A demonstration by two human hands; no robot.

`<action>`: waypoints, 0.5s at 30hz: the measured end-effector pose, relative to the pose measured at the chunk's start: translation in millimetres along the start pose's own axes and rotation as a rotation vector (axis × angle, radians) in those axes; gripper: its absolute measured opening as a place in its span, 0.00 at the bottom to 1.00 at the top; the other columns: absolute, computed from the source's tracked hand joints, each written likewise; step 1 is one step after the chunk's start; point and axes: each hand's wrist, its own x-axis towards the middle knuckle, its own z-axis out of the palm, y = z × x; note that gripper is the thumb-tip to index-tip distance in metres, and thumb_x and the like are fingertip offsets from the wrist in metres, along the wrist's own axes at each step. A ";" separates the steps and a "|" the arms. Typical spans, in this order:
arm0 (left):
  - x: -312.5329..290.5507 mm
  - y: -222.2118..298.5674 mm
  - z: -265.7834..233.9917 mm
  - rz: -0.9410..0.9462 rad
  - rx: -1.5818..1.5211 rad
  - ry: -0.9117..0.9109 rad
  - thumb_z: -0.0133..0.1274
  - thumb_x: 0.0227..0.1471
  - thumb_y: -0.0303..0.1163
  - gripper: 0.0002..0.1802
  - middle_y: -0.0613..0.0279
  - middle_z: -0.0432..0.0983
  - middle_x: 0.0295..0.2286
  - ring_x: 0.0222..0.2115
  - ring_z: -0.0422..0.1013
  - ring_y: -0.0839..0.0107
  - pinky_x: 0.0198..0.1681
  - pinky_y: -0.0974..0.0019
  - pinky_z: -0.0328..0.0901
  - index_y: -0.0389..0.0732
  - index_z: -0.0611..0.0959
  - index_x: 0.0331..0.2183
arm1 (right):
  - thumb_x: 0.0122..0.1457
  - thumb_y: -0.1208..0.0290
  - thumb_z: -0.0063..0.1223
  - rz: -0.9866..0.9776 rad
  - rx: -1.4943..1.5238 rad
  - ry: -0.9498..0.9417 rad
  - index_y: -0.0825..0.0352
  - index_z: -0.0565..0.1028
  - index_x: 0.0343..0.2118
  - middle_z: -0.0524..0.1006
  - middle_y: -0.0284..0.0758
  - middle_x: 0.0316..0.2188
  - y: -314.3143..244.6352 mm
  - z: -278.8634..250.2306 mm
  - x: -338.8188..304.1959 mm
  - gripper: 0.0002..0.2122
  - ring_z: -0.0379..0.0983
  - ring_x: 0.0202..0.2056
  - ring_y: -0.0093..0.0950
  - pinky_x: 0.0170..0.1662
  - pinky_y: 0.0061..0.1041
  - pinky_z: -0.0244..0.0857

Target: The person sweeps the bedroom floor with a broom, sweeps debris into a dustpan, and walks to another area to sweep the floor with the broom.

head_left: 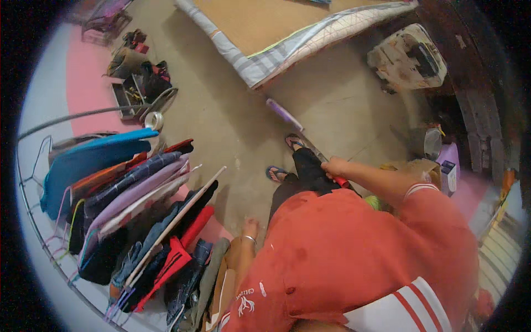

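Note:
My right hand (335,167) is closed round the handle of a long-handled floor squeegee (284,114), just above its red grip. The handle slants away past my feet to a purple bar head with a pale edge, which lies on the floor ahead of me. My left hand (250,227) hangs low at my left side, a bracelet on the wrist, beside the hanging clothes (130,191). Its fingers are too small and blurred to make out.
A bed (260,33) with a tan mat stands ahead. Boxes and bags (135,83) line the left wall. A dirty white plastic container (408,58) sits at the right, with a bucket (426,143) nearer. Sandals (275,174) are on my feet.

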 end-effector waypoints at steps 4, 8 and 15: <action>-4.5 97.4 -20.7 0.080 -0.487 0.039 0.45 0.44 0.26 0.09 0.58 0.71 0.24 0.24 0.68 0.73 0.27 0.72 0.65 0.33 0.72 0.32 | 0.50 0.66 0.40 -0.419 -0.285 0.212 0.73 0.70 0.18 0.71 0.40 0.15 21.3 -10.0 60.0 0.13 0.69 0.17 0.35 0.21 0.33 0.63; -25.7 143.2 -22.4 0.203 -0.390 0.011 0.45 0.45 0.26 0.09 0.60 0.71 0.25 0.24 0.68 0.74 0.28 0.73 0.65 0.33 0.72 0.32 | 0.49 0.71 0.41 -0.417 -1.220 0.292 0.74 0.72 0.24 0.73 0.47 0.22 7.1 -29.5 132.3 0.11 0.71 0.23 0.41 0.24 0.36 0.65; -45.2 109.5 -15.7 0.126 -0.155 0.011 0.45 0.43 0.25 0.08 0.61 0.71 0.22 0.22 0.68 0.75 0.26 0.75 0.63 0.35 0.74 0.30 | 0.46 0.75 0.42 -0.128 -0.637 0.558 0.72 0.72 0.25 0.72 0.49 0.24 56.9 -21.5 129.5 0.07 0.71 0.28 0.42 0.31 0.38 0.64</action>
